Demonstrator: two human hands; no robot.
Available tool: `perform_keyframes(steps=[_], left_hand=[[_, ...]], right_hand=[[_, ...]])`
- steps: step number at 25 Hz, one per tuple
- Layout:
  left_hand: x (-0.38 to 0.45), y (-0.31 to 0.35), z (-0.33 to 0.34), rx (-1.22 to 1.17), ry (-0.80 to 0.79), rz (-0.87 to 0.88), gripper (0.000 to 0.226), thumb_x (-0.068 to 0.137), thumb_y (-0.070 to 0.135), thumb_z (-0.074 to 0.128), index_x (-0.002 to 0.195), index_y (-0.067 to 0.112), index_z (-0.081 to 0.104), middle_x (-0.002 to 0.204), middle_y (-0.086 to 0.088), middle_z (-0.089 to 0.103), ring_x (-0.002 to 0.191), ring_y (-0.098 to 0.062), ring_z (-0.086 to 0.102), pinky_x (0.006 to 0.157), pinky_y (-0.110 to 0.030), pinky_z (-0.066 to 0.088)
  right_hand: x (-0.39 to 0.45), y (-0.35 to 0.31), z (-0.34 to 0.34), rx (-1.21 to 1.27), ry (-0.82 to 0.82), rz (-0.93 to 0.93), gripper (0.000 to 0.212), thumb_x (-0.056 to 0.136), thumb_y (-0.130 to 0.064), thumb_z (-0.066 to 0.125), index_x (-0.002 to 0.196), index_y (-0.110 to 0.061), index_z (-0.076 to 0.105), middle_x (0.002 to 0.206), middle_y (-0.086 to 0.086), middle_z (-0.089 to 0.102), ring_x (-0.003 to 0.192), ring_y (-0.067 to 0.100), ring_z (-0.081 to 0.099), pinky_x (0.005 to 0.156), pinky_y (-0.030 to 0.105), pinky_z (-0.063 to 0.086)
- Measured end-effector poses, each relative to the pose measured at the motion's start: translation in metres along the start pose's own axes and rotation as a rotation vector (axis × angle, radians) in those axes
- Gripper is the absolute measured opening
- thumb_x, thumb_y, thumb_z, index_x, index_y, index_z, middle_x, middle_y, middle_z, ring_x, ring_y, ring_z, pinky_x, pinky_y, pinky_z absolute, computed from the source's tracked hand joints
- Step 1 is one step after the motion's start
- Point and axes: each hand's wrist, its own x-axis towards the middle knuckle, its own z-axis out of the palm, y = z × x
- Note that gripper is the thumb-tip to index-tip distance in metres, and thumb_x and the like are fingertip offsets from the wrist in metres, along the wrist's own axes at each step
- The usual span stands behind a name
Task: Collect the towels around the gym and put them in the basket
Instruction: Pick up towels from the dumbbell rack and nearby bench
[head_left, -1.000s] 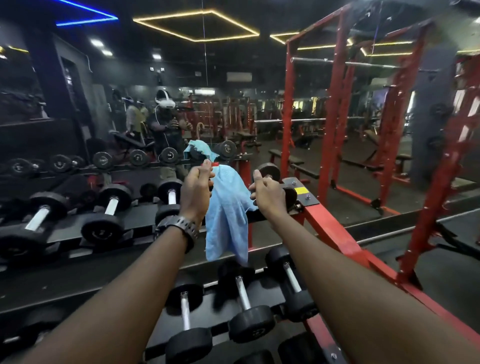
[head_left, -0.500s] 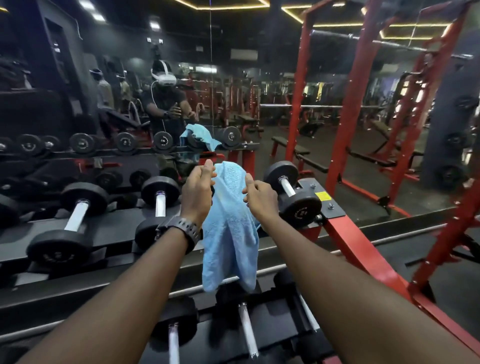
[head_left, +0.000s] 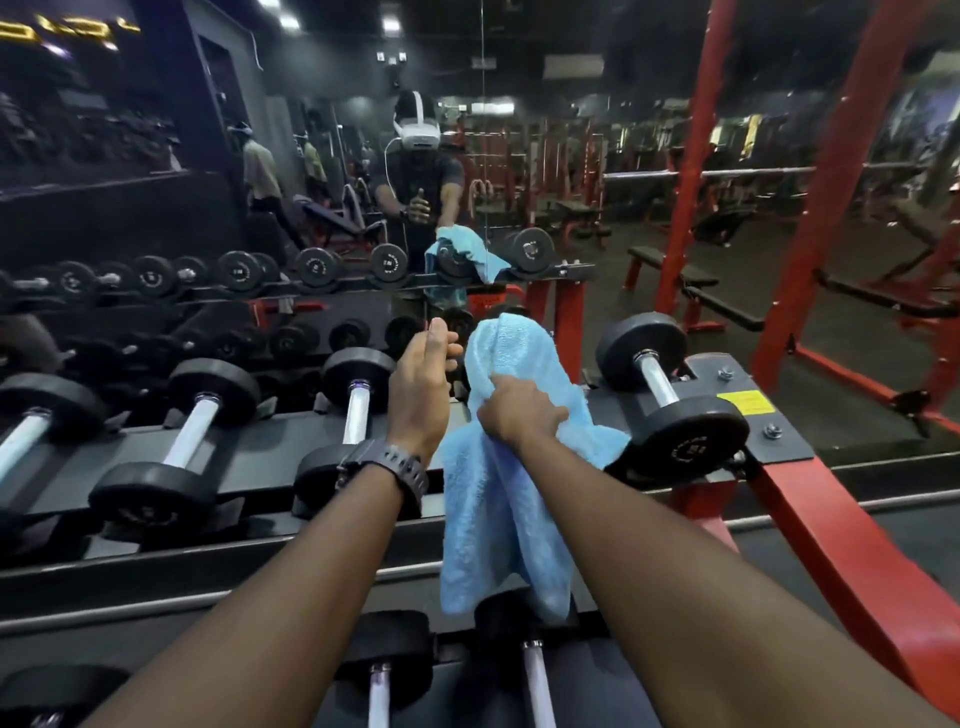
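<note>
A light blue towel (head_left: 511, 499) hangs over the top tier of a dumbbell rack, draping down toward the lower tier. My right hand (head_left: 517, 413) is closed on the towel's middle, bunching the cloth. My left hand (head_left: 423, 382), with a black watch on its wrist, hovers just left of the towel with fingers loosely curled and nothing in it. The towel's reflection (head_left: 467, 252) shows in the mirror behind the rack. No basket is in view.
Black dumbbells (head_left: 670, 402) fill the rack (head_left: 270, 457) on both tiers, close on either side of the towel. A red power rack (head_left: 821, 208) stands to the right. The wall mirror (head_left: 311, 156) ahead reflects benches, machines and other people.
My left hand has let go of the towel's top edge. My right hand shifted from the top edge to grip the towel's middle. The view has tilted downward and closer to the rack.
</note>
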Motion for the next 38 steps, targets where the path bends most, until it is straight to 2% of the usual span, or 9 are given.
perform_keyframes(steps=[2,5,9,13,16,19,26,33,38], left_hand=[[0.001,0.002,0.002,0.005,0.003,0.006,0.057,0.087,0.068,0.034,0.101,0.024,0.067,0.105,0.001,0.071,0.100,-0.019,0.065,0.088,-0.038,0.050],[0.004,0.017,0.004,-0.001,0.014,0.042,0.061,0.082,0.076,0.035,0.097,0.026,0.067,0.102,0.001,0.072,0.094,-0.016,0.065,0.090,-0.043,0.051],[0.006,0.064,-0.008,0.019,0.085,0.166,0.058,0.079,0.077,0.037,0.089,0.028,0.067,0.094,0.001,0.071,0.091,-0.020,0.066,0.097,-0.055,0.051],[-0.002,0.125,-0.058,0.097,0.229,0.312,0.053,0.081,0.073,0.042,0.085,0.027,0.069,0.088,0.004,0.073,0.090,-0.022,0.070,0.092,-0.052,0.054],[-0.022,0.155,-0.124,0.151,0.361,0.386,0.049,0.081,0.070,0.047,0.082,0.026,0.069,0.084,0.005,0.072,0.082,-0.016,0.068,0.079,-0.045,0.055],[-0.062,0.169,-0.203,0.281,0.494,0.367,0.048,0.085,0.067,0.045,0.086,0.025,0.067,0.089,0.002,0.072,0.086,-0.017,0.066,0.088,-0.049,0.054],[-0.227,0.208,-0.387,0.412,0.864,0.303,0.042,0.088,0.060,0.045,0.085,0.024,0.066,0.086,0.005,0.072,0.083,-0.016,0.065,0.083,-0.041,0.051],[-0.375,0.237,-0.524,0.471,1.054,0.287,0.041,0.093,0.058,0.043,0.088,0.025,0.066,0.088,0.005,0.071,0.078,-0.008,0.064,0.080,-0.033,0.051],[-0.430,0.249,-0.588,0.516,1.068,0.213,0.048,0.088,0.066,0.040,0.089,0.026,0.066,0.094,0.004,0.072,0.089,-0.018,0.068,0.084,-0.041,0.053]], right_hand=[[0.000,0.005,-0.004,0.086,0.137,-0.071,0.023,0.090,-0.008,0.047,0.107,-0.018,0.059,0.114,0.013,0.065,0.107,0.038,0.063,0.077,0.039,0.041],[-0.006,0.006,-0.026,0.242,0.334,-0.139,0.028,0.090,-0.003,0.044,0.112,-0.013,0.058,0.111,0.016,0.064,0.099,0.041,0.062,0.071,0.039,0.040],[-0.016,-0.025,-0.090,0.608,0.524,-0.329,0.022,0.094,-0.031,0.062,0.103,-0.011,0.065,0.099,0.015,0.071,0.093,0.036,0.064,0.077,0.043,0.050],[-0.050,-0.096,-0.135,0.830,0.614,-0.534,0.035,0.082,-0.053,0.074,0.075,-0.025,0.053,0.078,0.004,0.071,0.075,0.026,0.063,0.065,0.030,0.037],[-0.079,-0.152,-0.127,0.939,0.530,-0.621,0.036,0.080,-0.055,0.073,0.080,-0.021,0.061,0.078,0.001,0.072,0.075,0.026,0.065,0.065,0.028,0.036],[-0.117,-0.200,-0.089,1.020,0.413,-0.670,0.038,0.080,-0.054,0.073,0.082,-0.018,0.062,0.076,0.000,0.070,0.075,0.026,0.064,0.064,0.028,0.033],[-0.287,-0.324,-0.018,1.105,0.082,-0.864,0.032,0.081,-0.050,0.073,0.083,-0.020,0.062,0.083,0.004,0.072,0.083,0.033,0.067,0.069,0.031,0.038],[-0.460,-0.398,0.044,1.095,-0.109,-0.883,0.037,0.083,-0.050,0.073,0.090,-0.014,0.067,0.088,0.009,0.074,0.088,0.034,0.068,0.073,0.036,0.046],[-0.534,-0.435,0.062,1.084,-0.168,-0.837,0.036,0.084,-0.051,0.072,0.088,-0.016,0.065,0.090,0.006,0.073,0.087,0.031,0.066,0.071,0.031,0.039]])
